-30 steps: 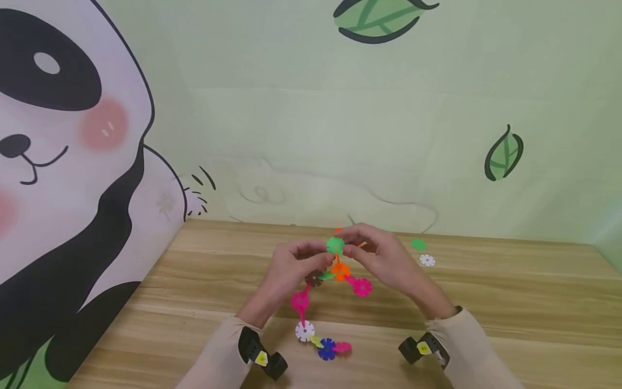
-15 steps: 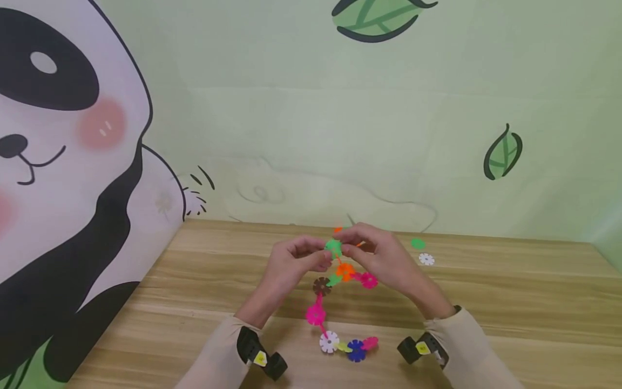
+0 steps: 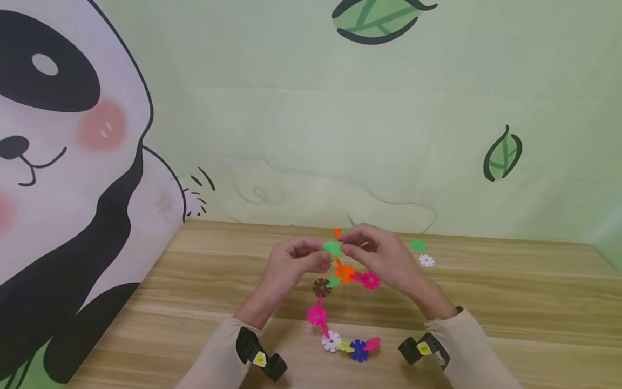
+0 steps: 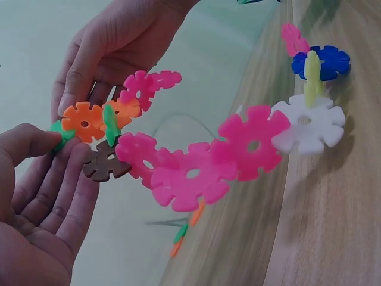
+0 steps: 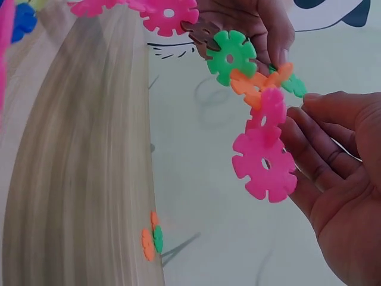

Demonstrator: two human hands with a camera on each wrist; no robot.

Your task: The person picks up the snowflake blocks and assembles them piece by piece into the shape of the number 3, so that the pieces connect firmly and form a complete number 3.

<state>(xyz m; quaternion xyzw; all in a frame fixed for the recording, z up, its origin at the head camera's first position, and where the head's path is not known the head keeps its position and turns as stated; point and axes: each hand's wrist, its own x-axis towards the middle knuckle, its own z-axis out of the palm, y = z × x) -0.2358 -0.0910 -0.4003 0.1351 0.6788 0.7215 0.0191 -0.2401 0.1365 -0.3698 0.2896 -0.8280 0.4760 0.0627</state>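
My left hand (image 3: 291, 262) pinches a green snowflake disc (image 3: 332, 249) between thumb and fingers. On its other side, my right hand (image 3: 381, 258) pinches the disc's edge with thumb and fingertips. From the green disc hangs a chain of slotted plastic snowflake discs. An orange disc (image 3: 345, 273) and another orange one (image 4: 83, 122) come first. One branch ends in a pink disc (image 5: 265, 164). The longer branch curves through a green disc (image 5: 231, 58), a brown disc (image 3: 322, 287), several pink discs (image 4: 193, 176), a white disc (image 3: 331, 341), a yellow disc (image 3: 345, 347) and a blue disc (image 3: 359, 350), ending in pink.
Loose discs lie near the back edge of the wooden table (image 3: 218, 302): a green one (image 3: 418, 245), a white one (image 3: 426, 260), and an orange one (image 3: 338, 232) beside another green piece. Behind stands a pale green wall (image 3: 311, 135) with a panda drawing (image 3: 112, 162).
The lower chain has swung to the right and slightly down from its earlier place. The green disc has tilted flatter between the fingertips. Both hands have stayed nearly in place.
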